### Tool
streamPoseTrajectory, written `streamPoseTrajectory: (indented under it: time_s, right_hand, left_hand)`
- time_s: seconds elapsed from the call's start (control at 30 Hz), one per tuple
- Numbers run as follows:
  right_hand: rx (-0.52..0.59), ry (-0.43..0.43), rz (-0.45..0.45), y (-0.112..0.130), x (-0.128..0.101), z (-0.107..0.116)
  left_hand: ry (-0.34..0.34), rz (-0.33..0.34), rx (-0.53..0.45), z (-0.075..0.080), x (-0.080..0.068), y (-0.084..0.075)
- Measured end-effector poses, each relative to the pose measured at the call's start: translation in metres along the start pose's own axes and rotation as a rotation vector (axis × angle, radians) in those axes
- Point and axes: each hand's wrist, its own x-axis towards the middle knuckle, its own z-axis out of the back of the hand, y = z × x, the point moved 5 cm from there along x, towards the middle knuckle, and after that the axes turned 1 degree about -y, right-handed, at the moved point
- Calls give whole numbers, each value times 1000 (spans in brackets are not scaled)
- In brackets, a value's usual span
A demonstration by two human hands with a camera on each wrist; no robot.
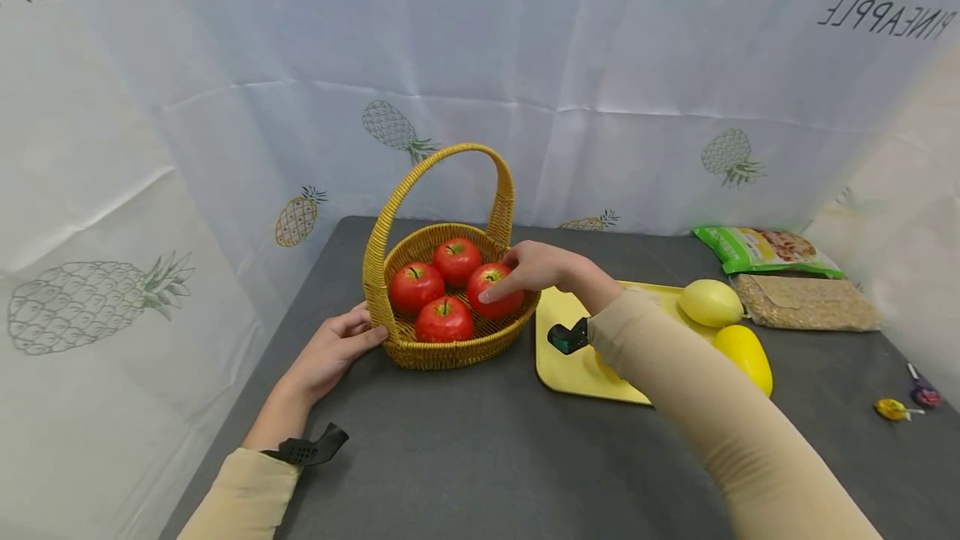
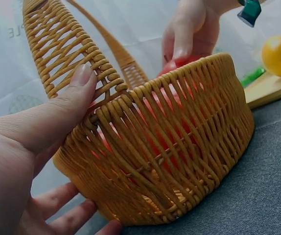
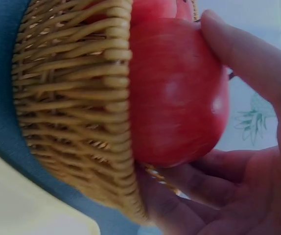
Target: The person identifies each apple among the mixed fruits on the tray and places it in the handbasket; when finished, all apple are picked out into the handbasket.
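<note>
Steadying the wicker basket [image 1: 450, 348] with the left hand [image 1: 333, 352] at lower left of centre in the head view — thumb pressed on the rim by the handle's base, fingers curled against the outer wall near the bottom, as the left wrist view shows [image 2: 37, 132], so that hand grips the weave and braces the basket on the dark grey table [image 1: 465, 448]. Right hand [image 1: 536, 267] reaches in from the right side over the far rim, fingers wrapped round the rightmost red apple [image 1: 495, 290]; the right wrist view confirms it, thumb across the top and fingers cupped beneath the apple [image 3: 179, 93], which sits hard against the inner wall of the basket [image 3: 77, 107] — clamped on the fruit, whether it rests on the basket floor I cannot tell. Three other apples [image 1: 442, 290] lie packed beside it in the basket, stems up, touching each other, filling the bowl. Arched handle [image 1: 450, 182] stands upright over the middle, so the right hand comes in from the side, not from above. Yellow tray [image 1: 577, 361] sits just right of the basket, partly under the right forearm, near enough to serve as the fruit's other station; two yellow lemon-like fruits [image 1: 723, 323] lie at its right end, one on it and one at its edge. Further right, near the backdrop: a green snack packet [image 1: 757, 248] and a bag of grain [image 1: 806, 302]. Two wrapped sweets [image 1: 907, 402] at far right edge of the table, well apart from the work. Pineapple-print cloth [image 1: 600, 65] walls the back and sides.
</note>
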Motion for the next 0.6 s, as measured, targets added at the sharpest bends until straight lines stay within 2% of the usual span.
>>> streamPoseTrajectory:
  time_s: [0.17,0.6]
  right_hand:
    - [-57,45,-30,4,7,-2]
    - [-117,151,-100,4,21,-9]
  left_hand:
    - [0,3,5,0,0,0]
    - [-12,18,12,-2,-2,-1]
